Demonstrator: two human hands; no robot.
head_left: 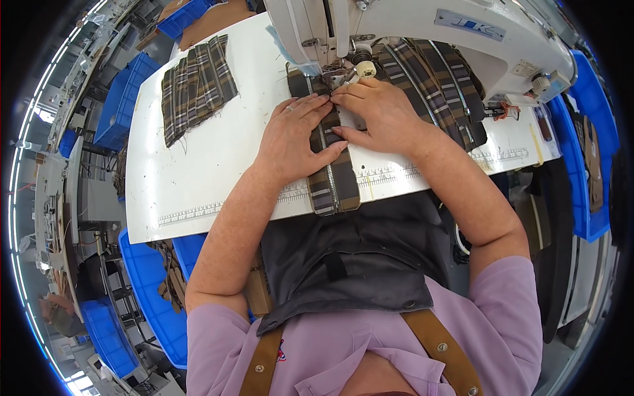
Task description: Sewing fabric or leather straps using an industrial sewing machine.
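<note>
A strip of dark plaid fabric [345,188] with a metal zipper along it runs from under the sewing machine's presser foot [335,78] toward my lap. My left hand [290,137] lies flat across the strip, thumb spread from its fingers. From the other side, my right hand [386,117] rests with fingertips at the strip near the foot, its thumb apart and touching the cloth lower down. Both hands press on the fabric without wrapping round it, and they hide part of the zipper. The fingertips of the two hands nearly meet just in front of the foot.
The white sewing machine [528,33] arches over the table's right side. More plaid pieces with zippers [429,86] lie beneath its arm. Another plaid piece [198,86] rests at the left of the white table [191,181]. Blue bins [155,310] with fabric flank the table.
</note>
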